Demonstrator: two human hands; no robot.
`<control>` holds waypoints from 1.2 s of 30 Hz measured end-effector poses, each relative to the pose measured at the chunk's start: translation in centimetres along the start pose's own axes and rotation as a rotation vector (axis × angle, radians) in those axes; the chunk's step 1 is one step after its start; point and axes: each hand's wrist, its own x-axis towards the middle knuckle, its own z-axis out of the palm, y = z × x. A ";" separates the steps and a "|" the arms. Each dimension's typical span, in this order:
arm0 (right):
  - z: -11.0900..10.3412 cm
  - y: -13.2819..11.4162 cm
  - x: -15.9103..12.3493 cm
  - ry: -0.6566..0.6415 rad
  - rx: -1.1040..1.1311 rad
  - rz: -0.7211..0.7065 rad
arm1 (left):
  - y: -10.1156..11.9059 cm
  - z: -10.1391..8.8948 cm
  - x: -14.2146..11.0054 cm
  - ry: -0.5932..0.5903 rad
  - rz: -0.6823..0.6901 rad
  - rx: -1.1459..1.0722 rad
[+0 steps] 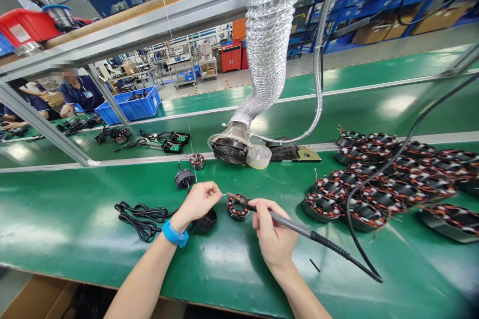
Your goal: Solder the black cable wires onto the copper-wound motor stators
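Your left hand (201,200) is closed, fingertips pinched on a short thin wire (224,195); whether this is the end of the overhead strand (190,132) cannot be confirmed. Your right hand (275,234) grips the soldering iron (288,222), its tip just beside that wire. The coil ring (238,217) lies flat on the tabletop (232,269), beneath the iron's front end and between your hands.

Work at this ring is judged to be in progress: wire and tip are brought together over its edge, but no finished joint can be made out at this size. A black cup (205,223) sits partly hidden behind your left wrist, near a coiled cord (140,222). Beyond your left hand, a second ring (196,161) stands near a dark round housing (184,178), with a lead looping between them; that pair appears further along, though its joints are too small to verify.

To your right, many rings (398,198) stand grouped, several with loose wire ends showing. These appear unconnected, so most of the visible batch is judged outstanding.
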 end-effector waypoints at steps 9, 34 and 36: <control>0.8 -0.1 1.0 -0.175 -0.224 -0.228 | 0.5 -0.1 -0.2 -0.061 -0.041 -0.067; 2.2 1.9 1.7 -0.324 -0.448 -0.530 | 0.3 -0.8 -0.8 -0.233 -0.193 -0.275; 2.2 1.9 1.6 -0.322 -0.437 -0.528 | 0.1 -0.6 -0.5 -0.217 -0.200 -0.333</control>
